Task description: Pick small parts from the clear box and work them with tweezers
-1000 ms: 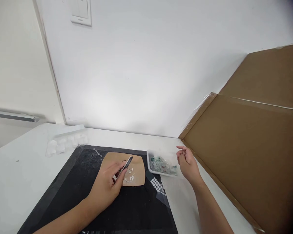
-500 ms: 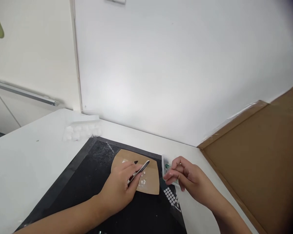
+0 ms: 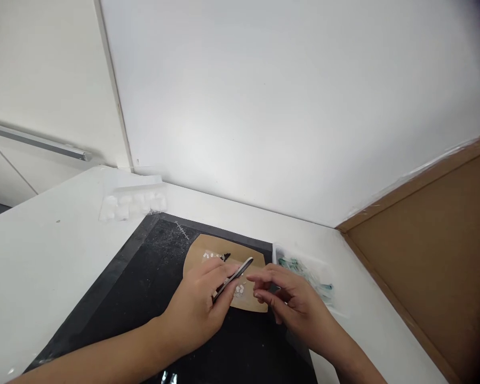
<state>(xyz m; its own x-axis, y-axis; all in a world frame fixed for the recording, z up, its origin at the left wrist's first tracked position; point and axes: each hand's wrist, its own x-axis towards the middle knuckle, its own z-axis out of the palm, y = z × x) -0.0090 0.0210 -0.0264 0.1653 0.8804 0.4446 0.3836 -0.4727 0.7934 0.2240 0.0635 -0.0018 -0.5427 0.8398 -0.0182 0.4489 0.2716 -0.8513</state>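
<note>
Over the brown sheet point(image 3: 234, 248) my left hand point(image 3: 196, 301) pinches a slim object point(image 3: 240, 269), likely to leave its tip free; my right hand point(image 3: 294, 298), half-open at the sheet's edge, looks empty.

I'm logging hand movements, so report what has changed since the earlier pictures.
The right hand has moved left, from beside the tray to over the right edge of the brown sheet, nearing the left hand. Whether it took anything I cannot tell. The left hand still holds the slim dark object above the sheet; the tray and sheet stayed put.
</note>
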